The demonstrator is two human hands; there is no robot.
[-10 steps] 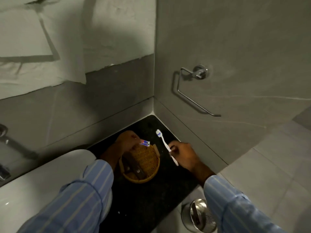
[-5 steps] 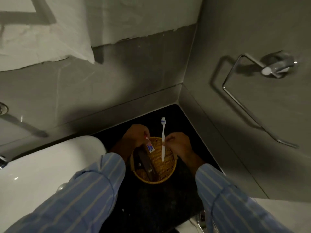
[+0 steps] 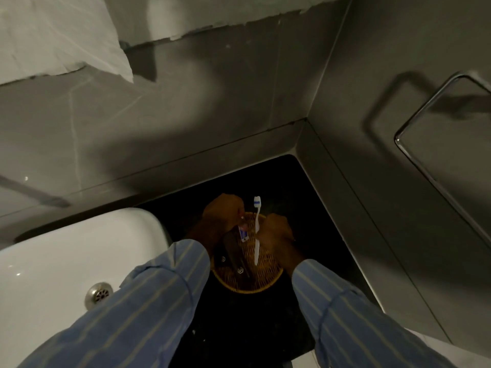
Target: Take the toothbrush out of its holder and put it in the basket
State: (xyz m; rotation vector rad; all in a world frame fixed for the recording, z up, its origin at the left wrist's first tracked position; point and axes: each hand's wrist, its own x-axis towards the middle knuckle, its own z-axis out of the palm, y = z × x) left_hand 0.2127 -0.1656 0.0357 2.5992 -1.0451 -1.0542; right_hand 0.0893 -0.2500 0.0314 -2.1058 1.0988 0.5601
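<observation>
Toothbrush [image 3: 257, 229] unchanged over basket [image 3: 249, 286], right hand [image 3: 275, 233] gripping.

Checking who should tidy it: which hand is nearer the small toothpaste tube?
Left. The left hand is at the toothpaste tube, fingers on its top end. The right hand is beside it, gripping the toothbrush over the basket.

Black countertop [image 3: 313, 197] is seen running into the corner where two grey walls [image 3: 212, 107] meet. White sink basin [image 3: 66, 256] is set at the countertop's left edge — metal drain [image 3: 98, 292] visible in its bowl. Chrome towel ring [image 3: 435, 152] is mounted on the right-hand wall. White towel [image 3: 53, 35] is hung at upper left — creased.
</observation>
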